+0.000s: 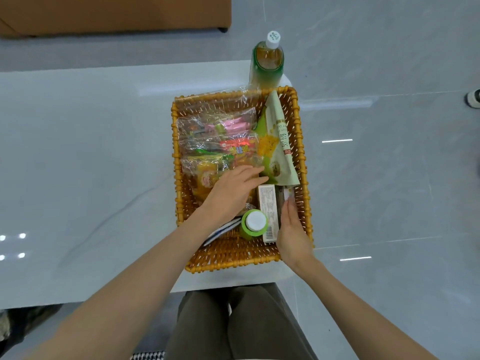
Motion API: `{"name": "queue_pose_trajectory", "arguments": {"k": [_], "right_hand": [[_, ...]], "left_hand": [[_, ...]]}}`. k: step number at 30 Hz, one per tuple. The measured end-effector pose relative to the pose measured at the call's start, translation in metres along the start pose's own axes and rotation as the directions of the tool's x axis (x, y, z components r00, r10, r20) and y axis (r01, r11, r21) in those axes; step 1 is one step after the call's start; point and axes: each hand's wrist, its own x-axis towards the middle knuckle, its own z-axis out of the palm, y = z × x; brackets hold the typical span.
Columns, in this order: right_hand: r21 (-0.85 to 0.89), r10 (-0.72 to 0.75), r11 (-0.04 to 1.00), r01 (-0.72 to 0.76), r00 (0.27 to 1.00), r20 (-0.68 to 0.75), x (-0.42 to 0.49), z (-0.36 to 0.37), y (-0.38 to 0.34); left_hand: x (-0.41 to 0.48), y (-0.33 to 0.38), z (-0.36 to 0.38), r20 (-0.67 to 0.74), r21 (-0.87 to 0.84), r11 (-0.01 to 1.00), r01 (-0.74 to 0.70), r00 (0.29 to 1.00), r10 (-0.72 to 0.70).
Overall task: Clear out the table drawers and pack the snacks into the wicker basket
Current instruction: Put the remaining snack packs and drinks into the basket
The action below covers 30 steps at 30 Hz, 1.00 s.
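An orange wicker basket [233, 258] stands on the white table near its right end. Inside lie clear bags of colourful wrapped snacks [215, 141], a pale green packet [276, 149] along the right wall, a white box [268, 211] and a small green bottle with a white cap [254, 224]. My left hand [233, 189] lies flat, fingers straight, on the snack bags beside the green packet. Between the white box and the basket's right wall sits my right hand [292, 229], fingers straight against the box's right side.
A tall green tea bottle [267, 61] stands on the white table [78, 165] just behind the basket. Grey tiled floor surrounds the table's right end. A brown sofa [114, 14] sits at the far side. My knees are below the near table edge.
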Motion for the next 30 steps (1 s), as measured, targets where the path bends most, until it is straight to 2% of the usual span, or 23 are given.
{"name": "queue_pose_trajectory", "arguments": {"k": [4, 7, 10, 13, 17, 19, 21, 23, 27, 30], "right_hand": [[0.0, -0.031, 1.0, 0.031, 1.0, 0.0, 0.003, 0.004, 0.002], [-0.013, -0.07, 0.997, 0.07, 0.998, 0.011, 0.002, 0.004, 0.007], [0.014, -0.074, 0.997, 0.074, 0.997, -0.01, -0.001, 0.01, 0.008], [0.015, -0.074, 0.997, 0.075, 0.997, -0.013, -0.001, 0.014, 0.004], [0.022, -0.104, 0.994, 0.103, 0.994, 0.023, 0.0, 0.013, 0.006], [0.129, -0.104, 0.986, 0.111, 0.993, -0.06, -0.002, 0.013, 0.007], [0.292, 0.001, 0.955, 0.06, 0.979, -0.203, -0.003, 0.015, 0.008], [0.41, 0.139, 0.912, -0.024, 0.958, -0.252, 0.0, 0.014, 0.006], [0.436, 0.223, 0.887, -0.152, 0.968, -0.118, 0.015, 0.011, 0.004], [0.576, 0.233, 0.794, -0.195, 0.973, 0.009, 0.02, 0.013, 0.003]], "left_hand": [[0.026, 0.007, 0.0, 0.196, 0.19, 0.956, -0.223, 0.963, 0.186], [0.046, 0.009, -0.008, 0.332, 0.288, 0.93, -0.228, 0.935, 0.126], [0.063, 0.018, -0.015, 0.384, 0.334, 0.927, -0.168, 0.923, 0.028], [0.071, 0.024, -0.015, 0.418, 0.317, 0.931, -0.182, 0.908, 0.035], [0.07, 0.023, -0.015, 0.385, 0.214, 0.971, -0.107, 0.923, 0.017], [0.073, 0.027, -0.017, 0.288, 0.13, 0.991, -0.009, 0.957, -0.03], [0.08, 0.033, -0.018, 0.235, 0.138, 0.986, 0.094, 0.964, -0.125], [0.086, 0.039, -0.015, 0.268, 0.219, 0.968, 0.124, 0.946, -0.182], [0.095, 0.04, -0.006, 0.288, 0.365, 0.927, 0.089, 0.936, -0.203], [0.097, 0.036, 0.003, 0.291, 0.396, 0.916, 0.068, 0.937, -0.195]]}}
